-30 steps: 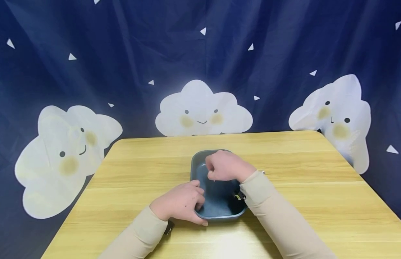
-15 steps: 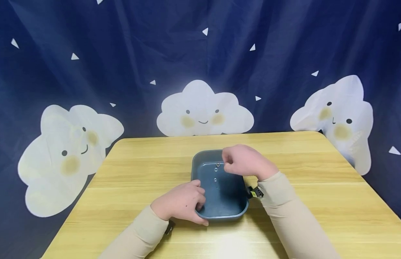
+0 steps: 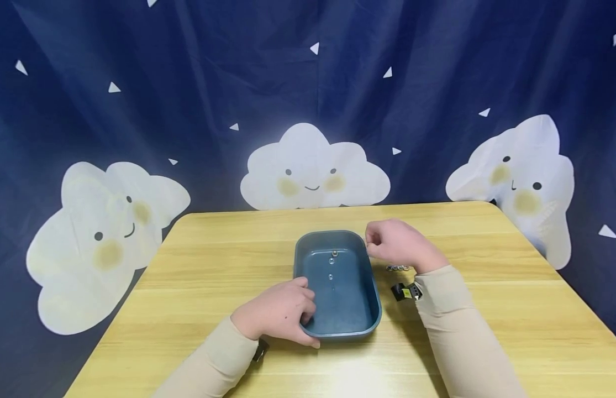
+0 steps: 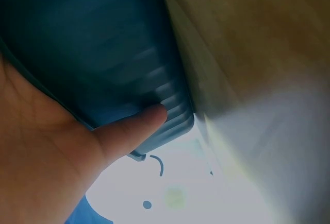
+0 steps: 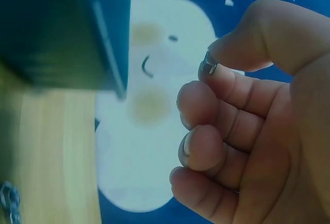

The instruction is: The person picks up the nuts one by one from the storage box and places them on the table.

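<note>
A dark blue-green rectangular box (image 3: pixel 352 304) stands on the table. My left hand (image 3: pixel 278 312) grips its near left rim, fingers inside; in the left wrist view the thumb (image 4: pixel 136 128) presses the outer wall. Just beyond the box's far right corner is my right hand (image 3: pixel 399 243), raised over the table. In the right wrist view its thumb and index finger pinch a small shiny metal nut (image 5: pixel 209 64); the other fingers are curled. On the box floor lie a nut (image 3: pixel 335 254), a second nut (image 3: pixel 331 261) and a third nut (image 3: pixel 330 277).
A short row of metal nuts (image 3: pixel 398 268) lies on the wooden table (image 3: pixel 213 260) right of the box, partly under the right hand. Behind the table hangs a dark blue curtain (image 3: pixel 273 66) with smiling white clouds.
My right hand has moved right, from above the box to beyond its right side, uncovering the nuts inside and the row on the table. The left hand keeps its hold.
</note>
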A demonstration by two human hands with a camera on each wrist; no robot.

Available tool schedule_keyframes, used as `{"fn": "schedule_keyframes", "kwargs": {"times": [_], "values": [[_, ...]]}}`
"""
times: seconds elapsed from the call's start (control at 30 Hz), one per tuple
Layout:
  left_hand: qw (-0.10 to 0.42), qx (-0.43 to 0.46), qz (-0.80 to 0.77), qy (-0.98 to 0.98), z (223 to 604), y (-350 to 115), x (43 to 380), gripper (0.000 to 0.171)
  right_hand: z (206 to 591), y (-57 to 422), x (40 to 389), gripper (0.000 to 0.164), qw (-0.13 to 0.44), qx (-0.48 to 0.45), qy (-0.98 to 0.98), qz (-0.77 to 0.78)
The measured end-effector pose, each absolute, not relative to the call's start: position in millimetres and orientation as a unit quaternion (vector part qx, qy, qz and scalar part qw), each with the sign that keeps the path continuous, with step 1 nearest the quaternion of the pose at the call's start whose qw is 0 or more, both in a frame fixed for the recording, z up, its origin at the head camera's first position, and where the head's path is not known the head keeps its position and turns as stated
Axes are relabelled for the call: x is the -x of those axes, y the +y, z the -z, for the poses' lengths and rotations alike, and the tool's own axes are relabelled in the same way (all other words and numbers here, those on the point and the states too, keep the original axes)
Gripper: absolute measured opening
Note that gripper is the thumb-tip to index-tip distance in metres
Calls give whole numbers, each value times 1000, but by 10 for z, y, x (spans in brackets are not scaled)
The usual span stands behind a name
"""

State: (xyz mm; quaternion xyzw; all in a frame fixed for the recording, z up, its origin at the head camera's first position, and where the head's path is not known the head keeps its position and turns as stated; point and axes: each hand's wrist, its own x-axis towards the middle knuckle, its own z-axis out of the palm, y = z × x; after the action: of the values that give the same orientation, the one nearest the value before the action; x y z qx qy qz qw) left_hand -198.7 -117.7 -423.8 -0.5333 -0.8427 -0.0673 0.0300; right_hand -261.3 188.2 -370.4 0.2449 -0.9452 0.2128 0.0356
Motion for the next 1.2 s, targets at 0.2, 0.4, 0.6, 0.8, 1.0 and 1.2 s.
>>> {"fn": "schedule_keyframes", "kwargs": {"times": [0.2,0.4,0.6,0.8,1.0,1.2], "values": [[30,534,69,-842,4244,-1176,1988,54,3825,2076,2685,7,1,-217,-952,-217],[28,530,71,-844,4248,-1182,1983,54,3994,2205,2744,7,-52,-206,-953,-216],[35,533,71,-842,4248,-1181,1981,54,4143,2282,2784,9,-85,-198,-953,-212],[37,533,69,-842,4246,-1176,1985,55,4233,2309,2818,10,-106,-178,-955,-211],[39,533,72,-842,4236,-1176,1977,55,4254,2305,2827,9,-120,-175,-955,-206],[37,532,70,-843,4246,-1175,1981,55,4253,2309,2819,9,-127,-170,-956,-205]]}}
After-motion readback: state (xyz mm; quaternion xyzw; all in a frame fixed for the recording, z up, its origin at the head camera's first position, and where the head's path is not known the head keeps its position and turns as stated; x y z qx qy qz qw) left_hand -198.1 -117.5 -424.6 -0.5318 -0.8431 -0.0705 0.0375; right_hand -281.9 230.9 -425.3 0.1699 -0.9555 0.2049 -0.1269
